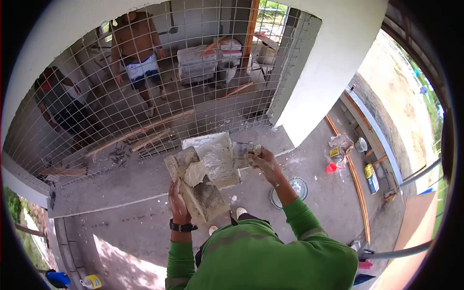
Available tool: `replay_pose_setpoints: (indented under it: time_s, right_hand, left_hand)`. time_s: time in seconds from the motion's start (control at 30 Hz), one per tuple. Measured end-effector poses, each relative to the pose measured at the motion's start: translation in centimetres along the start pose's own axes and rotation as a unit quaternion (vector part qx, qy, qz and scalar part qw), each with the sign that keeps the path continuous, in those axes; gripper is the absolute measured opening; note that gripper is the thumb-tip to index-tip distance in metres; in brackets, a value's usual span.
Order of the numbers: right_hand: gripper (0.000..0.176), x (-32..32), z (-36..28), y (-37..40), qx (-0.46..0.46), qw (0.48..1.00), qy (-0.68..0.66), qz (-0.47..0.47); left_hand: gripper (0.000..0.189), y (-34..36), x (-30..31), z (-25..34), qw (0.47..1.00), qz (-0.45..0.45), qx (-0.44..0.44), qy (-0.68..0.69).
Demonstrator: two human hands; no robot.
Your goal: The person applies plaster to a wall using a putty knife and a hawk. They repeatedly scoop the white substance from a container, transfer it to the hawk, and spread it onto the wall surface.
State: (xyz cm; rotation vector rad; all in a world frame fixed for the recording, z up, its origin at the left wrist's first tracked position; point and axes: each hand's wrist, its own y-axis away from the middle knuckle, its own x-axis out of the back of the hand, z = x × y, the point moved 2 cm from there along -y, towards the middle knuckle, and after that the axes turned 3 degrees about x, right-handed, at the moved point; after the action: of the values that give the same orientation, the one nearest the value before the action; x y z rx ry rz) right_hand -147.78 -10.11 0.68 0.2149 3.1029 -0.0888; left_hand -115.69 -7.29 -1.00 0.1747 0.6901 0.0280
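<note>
A grey board (203, 193) carrying a lump of wet mortar (195, 172) is held at chest height, tilted, its lower edge over the worker's shoe tips (240, 211). The left hand (178, 200), a watch (182, 226) on its wrist, has its fingers wrapped shut round the board's left edge. A pale trowel (217, 154), smeared with plaster, lies flat against the board's upper right edge. The right hand (266, 164) is closed tight on its handle end, green sleeve (302, 217) stretched out behind.

Bare concrete floor (145, 212) lies open to the left and below the board. To the right, a round cover (296, 187) sits in the slab just beside the right forearm. A red cup (331, 167) and a yellow container (371, 176) lie farther off against the low wall (372, 130).

Ahead, a wire mesh screen (203, 106) closes off the room from edge to edge, meeting a white column (328, 72) on the right. Behind the mesh, timber lengths (145, 129) lie on the floor and sacks (197, 63) stand stacked. A person in shorts (137, 53) stands there, and another person (63, 104) crouches at the left.
</note>
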Motion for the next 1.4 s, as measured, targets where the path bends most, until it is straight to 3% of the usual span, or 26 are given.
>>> replay_pose_setpoints:
  time_s: [0.07, 0.13, 0.17, 0.23, 0.27, 0.3, 0.33, 0.4, 0.43, 0.47, 0.5, 0.53, 0.57, 0.73, 0.9, 1.1, 1.27, 1.4]
  right_hand:
    - [0.025, 1.1, -1.8, 0.0, 0.028, 0.999, 0.027, 0.035]
    - [0.023, 2.9, -3.7, -0.2, 0.063, 0.963, 0.247, 0.087]
    - [0.023, 3.6, -4.6, -0.4, 0.062, 0.963, 0.245, 0.091]
    - [0.018, 4.6, -6.8, -0.5, 0.213, 0.911, 0.316, 0.157]
    - [0.018, 5.1, -7.9, -0.8, 0.205, 0.916, 0.314, 0.146]
    - [0.018, 5.7, -9.7, -1.2, 0.305, 0.876, 0.344, 0.144]
    - [0.021, 6.3, -11.2, -1.6, 0.403, 0.827, 0.367, 0.138]
    - [0.032, 7.7, -13.2, -2.4, 0.456, 0.794, 0.385, 0.121]
    - [0.035, 8.5, -14.0, -3.1, 0.488, 0.778, 0.383, 0.099]
    - [0.035, 9.6, -14.5, -4.0, 0.490, 0.781, 0.378, 0.086]
    - [0.035, 10.3, -14.9, -5.0, 0.516, 0.759, 0.390, 0.069]
    - [0.035, 11.4, -15.3, -5.8, 0.542, 0.735, 0.403, 0.055]
    - [0.036, 12.5, -15.5, -6.8, 0.557, 0.719, 0.414, 0.044]
    - [0.034, 17.6, -16.6, -11.4, 0.569, 0.697, 0.437, -0.004]
    - [0.033, 20.7, -16.7, -13.9, 0.587, 0.671, 0.453, -0.025]
    - [0.025, 22.6, -18.0, -14.4, 0.664, 0.604, 0.434, 0.071]
    - [0.027, 23.9, -21.1, -15.5, 0.714, 0.534, 0.440, 0.108]
    - [0.024, 24.7, -24.5, -17.5, 0.731, 0.511, 0.430, 0.139]
  left_hand:
    - [0.040, -1.0, -1.2, -0.2, 1.000, -0.006, -0.002, -0.013]
    - [0.038, -2.0, -2.8, -0.8, 1.000, -0.026, 0.009, -0.015]
    - [0.038, -2.3, -4.2, -0.9, 0.999, -0.029, 0.011, -0.018]
    - [0.038, -3.0, -7.7, -0.5, 0.996, -0.042, -0.021, -0.071]
    - [0.039, -4.1, -8.4, -1.4, 0.986, -0.038, -0.085, -0.140]
    - [0.039, -5.3, -9.1, -2.4, 0.966, -0.029, -0.146, -0.210]
    - [0.040, -5.3, -11.7, -2.3, 0.975, -0.054, -0.126, -0.176]
    - [0.041, -6.4, -14.2, -3.4, 0.983, -0.057, -0.102, -0.141]
    - [0.043, -7.4, -14.6, -4.4, 0.888, -0.055, -0.266, -0.370]
    - [0.044, -8.3, -15.8, -5.4, 0.714, -0.051, -0.405, -0.569]
    - [0.044, -8.7, -18.5, -5.4, 0.716, -0.039, -0.401, -0.571]
    - [0.046, -8.7, -21.5, -5.8, 0.902, -0.071, -0.257, -0.339]
    - [0.047, -9.0, -24.3, -6.7, 0.989, -0.098, -0.090, -0.067]
    - [0.047, -11.2, -30.2, -11.0, 0.981, -0.040, -0.151, -0.116]
    - [0.046, -10.7, -35.9, -11.4, 0.960, -0.084, -0.200, -0.175]
    - [0.040, -11.5, -39.3, -10.8, 0.925, -0.114, -0.289, -0.217]
    - [0.042, -11.7, -42.5, -9.6, 0.922, -0.148, -0.311, -0.176]
    - [0.042, -12.4, -44.3, -10.2, 0.916, -0.192, -0.313, -0.160]
